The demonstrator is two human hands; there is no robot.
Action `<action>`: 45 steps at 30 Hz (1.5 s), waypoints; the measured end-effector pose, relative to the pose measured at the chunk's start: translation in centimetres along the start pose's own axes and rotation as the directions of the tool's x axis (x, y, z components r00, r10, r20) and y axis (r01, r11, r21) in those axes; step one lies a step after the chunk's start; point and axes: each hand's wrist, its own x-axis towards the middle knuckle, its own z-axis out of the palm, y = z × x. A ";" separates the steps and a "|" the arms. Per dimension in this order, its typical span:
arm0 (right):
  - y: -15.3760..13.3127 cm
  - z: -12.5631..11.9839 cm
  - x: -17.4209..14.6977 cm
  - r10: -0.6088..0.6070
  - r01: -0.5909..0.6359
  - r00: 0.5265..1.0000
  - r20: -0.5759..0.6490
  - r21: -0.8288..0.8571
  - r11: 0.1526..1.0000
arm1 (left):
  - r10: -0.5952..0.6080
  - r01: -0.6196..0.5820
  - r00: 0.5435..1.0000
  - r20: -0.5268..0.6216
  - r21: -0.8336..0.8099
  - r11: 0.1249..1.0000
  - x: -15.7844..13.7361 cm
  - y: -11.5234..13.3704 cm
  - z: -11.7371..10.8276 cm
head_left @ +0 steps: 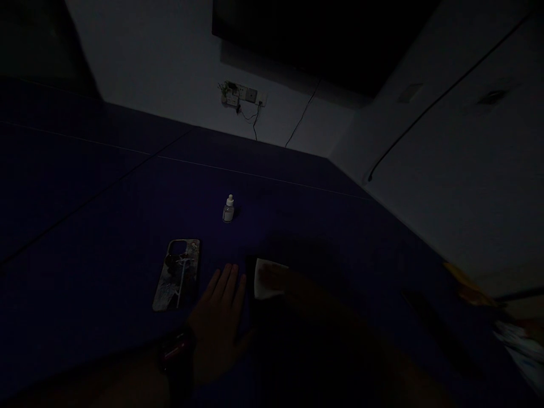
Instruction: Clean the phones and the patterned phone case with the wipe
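The scene is very dark. My left hand [221,317] lies flat on the dark blue table [106,215], fingers together and stretched, holding nothing; a watch sits on its wrist. My right hand [293,292] rests with its fingertips on a small white cloth or tissue [266,280], which lies on a dark flat object that I cannot make out. A phone case [177,275] with a printed picture lies just left of my left hand. A small white dropper bottle [228,209] stands upright farther back.
White walls meet in a corner behind the table. A wall socket [240,95] with cables hangs at the back, below a dark screen [318,39]. Blurred objects [510,323] lie at the table's right edge.
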 end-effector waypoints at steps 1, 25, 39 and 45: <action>0.5 -0.2 0.5 -0.003 0.003 1.000 -0.005 0.000 1.000 | 0.001 -0.001 1.000 0.000 -0.004 1.000 0.0 0.0 0.0; -2.6 3.0 -6.1 0.027 -0.031 0.997 0.066 0.064 0.997 | -0.003 0.003 1.000 0.015 0.006 1.000 0.0 0.2 0.1; 0.9 1.1 -3.0 0.029 -0.030 1.000 0.011 0.081 0.996 | -0.011 0.011 1.000 0.023 0.002 1.000 0.0 0.1 0.1; 3.5 0.2 0.4 0.028 -0.019 0.997 -0.071 0.123 0.992 | -0.006 0.006 1.000 0.021 -0.004 1.000 -0.1 0.1 0.3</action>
